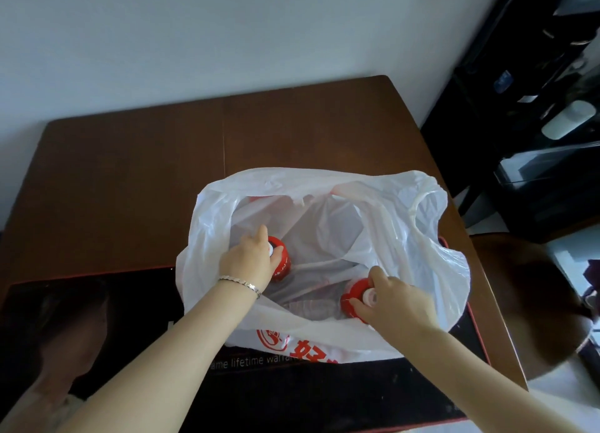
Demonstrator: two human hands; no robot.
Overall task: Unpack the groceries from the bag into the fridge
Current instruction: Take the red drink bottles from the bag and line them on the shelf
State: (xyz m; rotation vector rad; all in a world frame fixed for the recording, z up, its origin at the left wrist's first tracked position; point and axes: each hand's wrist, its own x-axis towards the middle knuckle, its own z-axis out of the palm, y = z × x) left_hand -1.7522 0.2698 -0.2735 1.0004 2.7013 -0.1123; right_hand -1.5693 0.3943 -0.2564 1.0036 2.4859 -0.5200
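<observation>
A white plastic bag (328, 341) with red print stands open on the table. Inside it stand two bottles with red labels and white caps. My left hand (248, 260), a silver bracelet on its wrist, grips the top of the left bottle (281, 264). My right hand (394, 302) grips the top of the right bottle (354, 298) near the bag's front right. Something red shows through the bag's far wall. A clear plastic item lies at the bag's bottom between my arms.
The bag stands on a black mat (97, 319) with white lettering, spread over a brown wooden table (146, 160) against a white wall. A dark shelf unit (532, 114) with several items stands at the right. A brown chair (532, 293) is beside the table's right edge.
</observation>
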